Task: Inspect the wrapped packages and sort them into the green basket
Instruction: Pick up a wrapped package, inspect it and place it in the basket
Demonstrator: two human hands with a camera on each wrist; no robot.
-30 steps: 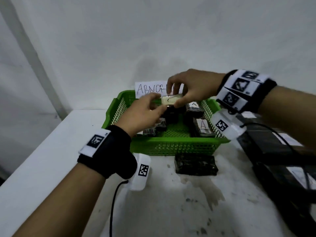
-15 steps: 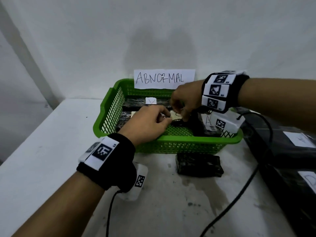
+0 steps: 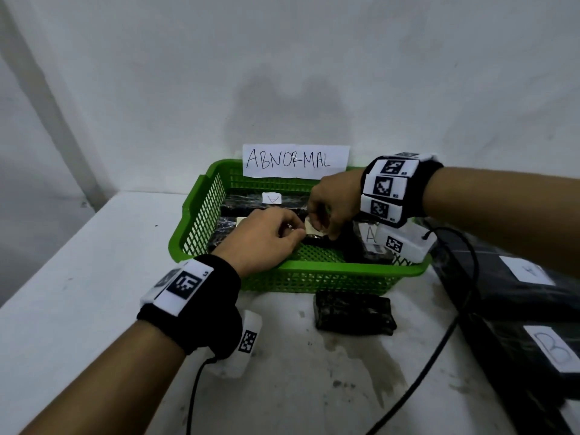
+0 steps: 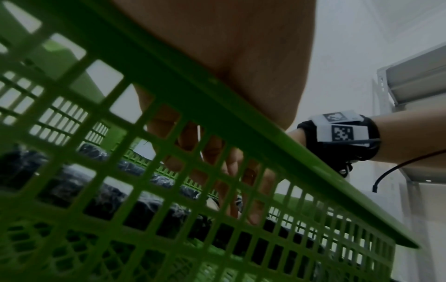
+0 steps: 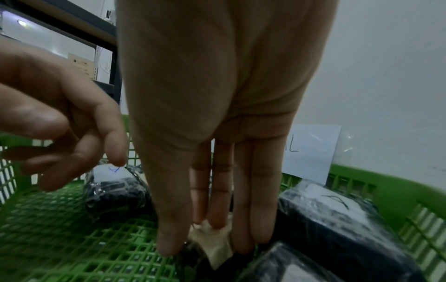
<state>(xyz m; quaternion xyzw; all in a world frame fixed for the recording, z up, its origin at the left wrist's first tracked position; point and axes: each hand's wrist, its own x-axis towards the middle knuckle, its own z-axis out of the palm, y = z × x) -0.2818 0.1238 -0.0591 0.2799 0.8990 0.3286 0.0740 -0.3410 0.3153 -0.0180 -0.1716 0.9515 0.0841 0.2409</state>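
Over the green basket [image 3: 201, 215], we're working both hands low inside. Our left hand [image 3: 266, 240] is hovering with fingers loosely curled, gripping nothing we can see. Just beside it, the pale-labelled package [image 5: 212, 246] is lying on the basket floor, under our right hand [image 3: 332, 205], whose straight fingertips [image 5: 169, 246] are pressing down on it. Another wrapped package [image 3: 353, 312] is sitting on the table in front of the basket.

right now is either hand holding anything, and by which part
The right hand has straight fingers down on a small wrapped package in the green basket, at its pale label. The left hand holds nothing visible.
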